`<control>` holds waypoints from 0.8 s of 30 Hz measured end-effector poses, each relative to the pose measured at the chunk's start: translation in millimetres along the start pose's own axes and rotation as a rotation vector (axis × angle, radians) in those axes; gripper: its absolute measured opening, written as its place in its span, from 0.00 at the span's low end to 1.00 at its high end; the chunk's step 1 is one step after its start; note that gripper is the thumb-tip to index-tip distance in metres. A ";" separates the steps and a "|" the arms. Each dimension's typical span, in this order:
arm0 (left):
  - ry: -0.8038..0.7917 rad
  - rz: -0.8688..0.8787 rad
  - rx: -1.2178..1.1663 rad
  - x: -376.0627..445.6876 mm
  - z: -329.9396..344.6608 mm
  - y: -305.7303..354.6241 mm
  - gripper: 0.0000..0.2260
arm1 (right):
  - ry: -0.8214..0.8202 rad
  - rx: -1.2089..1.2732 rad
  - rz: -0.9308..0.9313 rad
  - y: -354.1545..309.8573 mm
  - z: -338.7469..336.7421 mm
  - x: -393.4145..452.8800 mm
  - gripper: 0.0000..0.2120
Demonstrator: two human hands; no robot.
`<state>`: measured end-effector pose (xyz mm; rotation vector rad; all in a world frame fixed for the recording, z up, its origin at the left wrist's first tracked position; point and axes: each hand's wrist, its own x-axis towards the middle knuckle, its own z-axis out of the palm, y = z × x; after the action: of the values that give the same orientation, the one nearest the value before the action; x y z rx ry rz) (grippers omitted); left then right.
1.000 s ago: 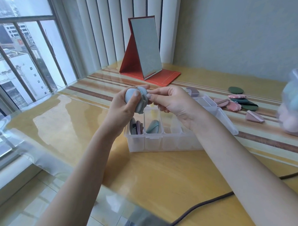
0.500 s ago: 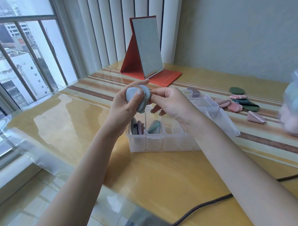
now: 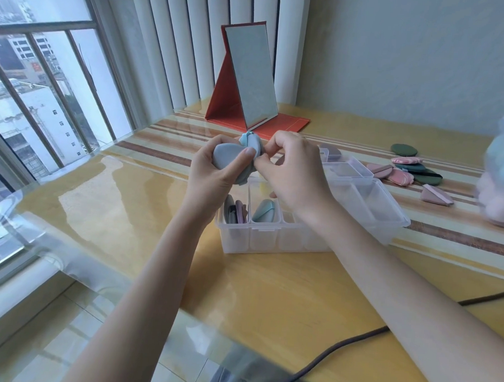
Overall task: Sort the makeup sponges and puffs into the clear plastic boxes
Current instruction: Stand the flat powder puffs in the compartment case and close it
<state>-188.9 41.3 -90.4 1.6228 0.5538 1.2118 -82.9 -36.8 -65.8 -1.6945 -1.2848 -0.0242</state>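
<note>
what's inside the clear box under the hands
The clear box holds grey and mauve puffs standing in its nearest left slot and a teal puff in the next. The right hand and wrist cover the slots behind.

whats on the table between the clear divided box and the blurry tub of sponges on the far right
In the head view, loose puffs lie there: a pink wedge puff nearest the tub, with pink and dark green puffs behind it, right of the divided box.

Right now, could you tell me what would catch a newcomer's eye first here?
Both hands, left hand and right hand, hold blue-grey puffs above the clear divided box at the table's middle. Behind stands a red folding mirror; more loose puffs lie at the right.
</note>
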 end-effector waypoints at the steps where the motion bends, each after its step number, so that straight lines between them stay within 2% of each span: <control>1: 0.000 -0.005 -0.001 -0.3 -0.4 0.4 0.07 | -0.004 0.020 0.019 0.0 -1.4 0.1 0.09; 5: 0.066 -0.023 -0.017 -1.9 -0.5 1.4 0.08 | -0.092 0.344 0.204 -0.6 -6.8 1.7 0.10; 8: 0.167 -0.023 -0.002 -0.4 0.1 1.3 0.09 | -0.049 0.472 0.254 -2.6 -7.9 2.5 0.09; 11: 0.206 -0.024 -0.014 1.0 -1.8 -1.3 0.09 | -0.013 0.470 0.230 -0.3 -17.9 8.7 0.07; 16: 0.221 -0.048 -0.021 3.3 -3.7 -7.0 0.09 | -0.353 0.409 0.080 6.2 -38.8 17.0 0.11; 24: 0.254 -0.082 -0.063 4.1 -4.2 -6.0 0.10 | -0.465 0.215 -0.082 8.1 -57.1 19.9 0.08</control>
<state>-189.9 48.9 -93.8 1.3891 0.7273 1.3696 -39.6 -61.3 -30.6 -1.5086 -1.6314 0.4676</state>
